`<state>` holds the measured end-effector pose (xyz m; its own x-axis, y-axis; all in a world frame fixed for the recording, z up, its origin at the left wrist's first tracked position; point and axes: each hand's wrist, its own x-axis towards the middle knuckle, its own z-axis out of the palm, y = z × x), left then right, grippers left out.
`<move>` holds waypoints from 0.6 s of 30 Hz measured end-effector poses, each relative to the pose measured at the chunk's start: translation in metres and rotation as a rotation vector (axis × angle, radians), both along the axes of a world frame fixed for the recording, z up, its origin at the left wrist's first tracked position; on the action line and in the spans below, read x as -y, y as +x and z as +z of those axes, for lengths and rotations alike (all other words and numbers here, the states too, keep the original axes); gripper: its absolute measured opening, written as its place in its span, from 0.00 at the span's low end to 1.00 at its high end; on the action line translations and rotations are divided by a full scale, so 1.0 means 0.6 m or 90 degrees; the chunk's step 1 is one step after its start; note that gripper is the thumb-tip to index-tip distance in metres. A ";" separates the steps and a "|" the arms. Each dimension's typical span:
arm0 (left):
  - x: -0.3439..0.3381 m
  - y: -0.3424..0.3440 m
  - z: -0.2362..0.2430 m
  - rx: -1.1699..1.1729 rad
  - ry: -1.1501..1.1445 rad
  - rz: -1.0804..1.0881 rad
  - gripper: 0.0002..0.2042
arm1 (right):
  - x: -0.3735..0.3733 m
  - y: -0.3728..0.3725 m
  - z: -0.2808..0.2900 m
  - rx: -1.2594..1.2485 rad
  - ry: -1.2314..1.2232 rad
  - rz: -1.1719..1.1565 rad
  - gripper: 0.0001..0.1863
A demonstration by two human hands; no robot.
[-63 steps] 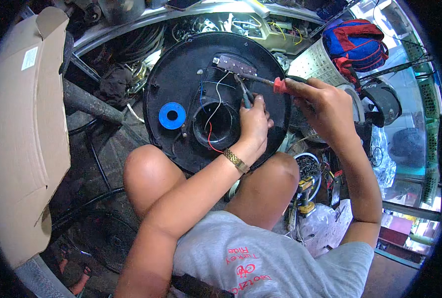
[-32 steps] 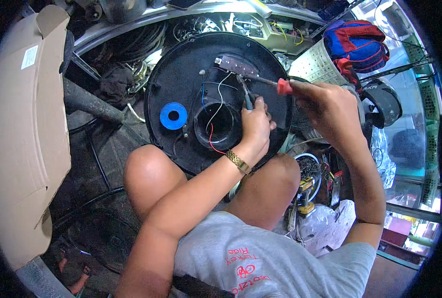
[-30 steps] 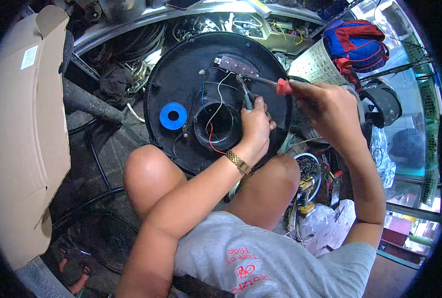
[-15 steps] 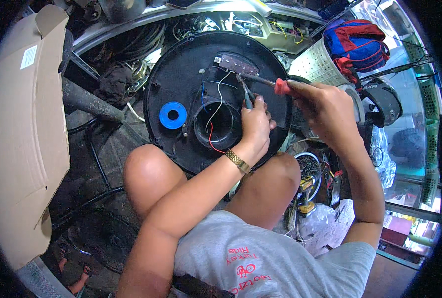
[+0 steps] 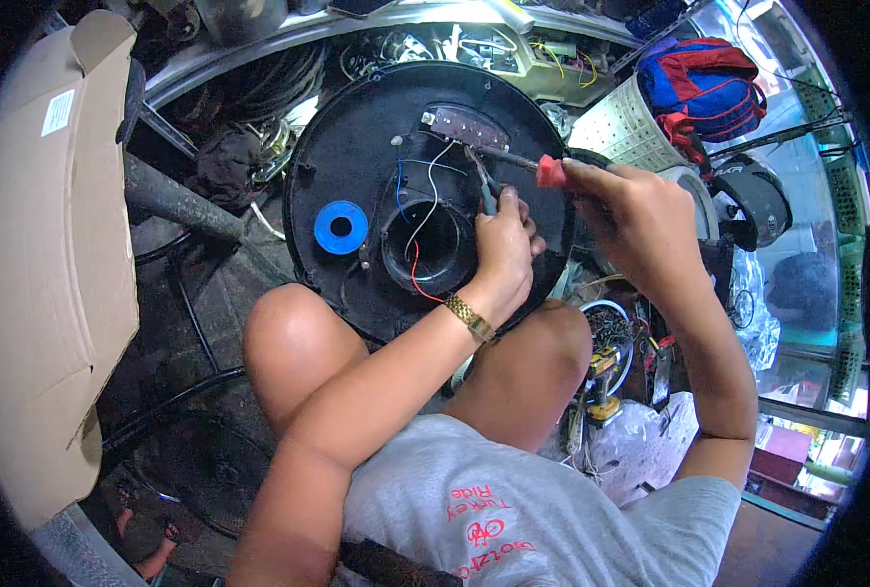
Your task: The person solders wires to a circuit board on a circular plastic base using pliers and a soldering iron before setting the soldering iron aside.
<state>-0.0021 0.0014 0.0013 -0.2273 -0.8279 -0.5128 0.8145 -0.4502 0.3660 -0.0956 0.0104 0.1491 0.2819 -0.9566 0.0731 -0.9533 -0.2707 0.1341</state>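
A round black base [image 5: 342,166], which looks like a fan's, lies underside up beyond my knees. Near its far side is a narrow circuit board [image 5: 466,125]. My left hand [image 5: 505,240] grips pliers [image 5: 487,196] whose jaws reach to the board's near edge. From the right, my right hand [image 5: 636,201] holds a red-handled soldering iron [image 5: 550,172] in a pinch. Its dark tip meets the board's edge close to the plier jaws; exact contact is too small to tell. A white wire [image 5: 434,186] curves from the board toward the central hole, beside a blue wire [image 5: 400,181] and a red wire [image 5: 417,279].
A blue ring-shaped spool [image 5: 340,227] rests on the base's left part. Cardboard [image 5: 44,274] stands at far left. To the right are a white basket [image 5: 626,127] carrying a blue-and-red bag [image 5: 699,88], and a yellow power tool [image 5: 603,382] among cables and plastic.
Both hands stay almost in place. The right hand and the soldering iron have shifted very slightly; both tools are still held at the board.
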 end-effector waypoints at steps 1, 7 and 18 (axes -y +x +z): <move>-0.001 -0.001 0.001 -0.005 -0.001 0.007 0.10 | 0.002 -0.001 0.000 0.004 -0.006 0.011 0.17; -0.003 -0.001 0.003 -0.023 -0.005 0.018 0.09 | 0.006 0.003 0.008 -0.043 -0.027 0.022 0.18; -0.035 -0.008 -0.021 -0.053 0.019 0.021 0.08 | 0.012 0.004 0.011 -0.095 -0.007 0.063 0.17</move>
